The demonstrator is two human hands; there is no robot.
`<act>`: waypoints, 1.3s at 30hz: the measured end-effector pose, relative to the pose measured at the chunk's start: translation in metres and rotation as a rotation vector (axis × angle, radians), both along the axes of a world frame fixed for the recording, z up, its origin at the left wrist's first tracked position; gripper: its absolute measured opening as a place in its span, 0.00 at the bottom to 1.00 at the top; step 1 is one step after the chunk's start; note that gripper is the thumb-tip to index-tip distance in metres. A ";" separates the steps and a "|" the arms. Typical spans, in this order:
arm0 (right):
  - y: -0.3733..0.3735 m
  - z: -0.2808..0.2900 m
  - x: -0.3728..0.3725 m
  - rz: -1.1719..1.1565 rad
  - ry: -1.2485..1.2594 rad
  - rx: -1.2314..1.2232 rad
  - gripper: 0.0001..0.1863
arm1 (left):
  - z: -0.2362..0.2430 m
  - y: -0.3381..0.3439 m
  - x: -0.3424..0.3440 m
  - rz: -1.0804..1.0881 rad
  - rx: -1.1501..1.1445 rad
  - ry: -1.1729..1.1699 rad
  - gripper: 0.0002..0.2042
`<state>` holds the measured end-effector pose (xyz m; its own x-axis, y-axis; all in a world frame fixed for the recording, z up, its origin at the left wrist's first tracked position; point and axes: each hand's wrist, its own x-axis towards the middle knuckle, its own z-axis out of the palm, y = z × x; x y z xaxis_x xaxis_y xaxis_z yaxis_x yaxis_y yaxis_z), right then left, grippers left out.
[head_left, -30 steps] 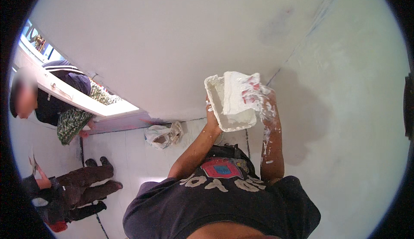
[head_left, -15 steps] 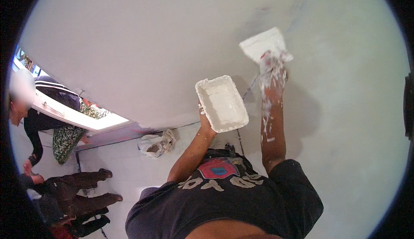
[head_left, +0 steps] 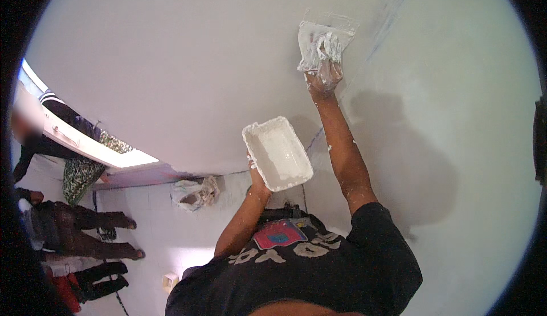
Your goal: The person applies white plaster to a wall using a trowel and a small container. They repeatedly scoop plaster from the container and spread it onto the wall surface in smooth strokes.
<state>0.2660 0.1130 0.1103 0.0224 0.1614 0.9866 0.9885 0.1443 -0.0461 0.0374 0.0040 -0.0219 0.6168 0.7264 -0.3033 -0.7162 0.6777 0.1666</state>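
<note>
My left hand (head_left: 254, 174) grips a white rectangular tray (head_left: 277, 153) from below, tilted, its inside coated with white paste. My right hand (head_left: 322, 72), smeared white, is raised high and closed on a broad flat blade (head_left: 326, 33) loaded with white paste. The blade lies flat against the pale wall (head_left: 171, 59), just left of the corner line (head_left: 393, 17). My right forearm (head_left: 345, 151) is speckled with white. The tray hangs well below and to the left of the blade.
A crumpled plastic bag (head_left: 194, 193) lies on the white tiled floor (head_left: 154, 230). At the far left other people stand or sit, with legs and feet (head_left: 85, 233) showing beside a bright opening (head_left: 108, 153). A second pale wall (head_left: 467, 145) fills the right side.
My right hand has lifted the blade off the tray and carried it up onto the wall. The tray has dropped lower and to the left.
</note>
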 end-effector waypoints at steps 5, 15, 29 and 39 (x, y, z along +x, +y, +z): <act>-0.020 -0.056 0.005 0.073 0.070 -0.256 0.25 | -0.010 0.002 0.007 0.055 0.033 -0.009 0.28; -0.054 -0.082 0.000 0.071 0.121 -0.152 0.27 | 0.014 -0.004 0.005 0.041 -0.012 -0.129 0.25; -0.024 -0.072 0.014 -0.116 0.118 -0.391 0.21 | 0.017 0.000 0.001 0.085 0.010 -0.033 0.25; -0.046 -0.007 0.020 0.091 0.252 -0.145 0.17 | 0.013 -0.005 0.006 0.035 0.063 -0.005 0.28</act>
<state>0.2857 0.0668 0.1032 0.2429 0.3127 0.9183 0.9266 0.2055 -0.3150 0.0431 -0.0010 -0.0093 0.5924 0.7648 -0.2534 -0.7400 0.6409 0.2043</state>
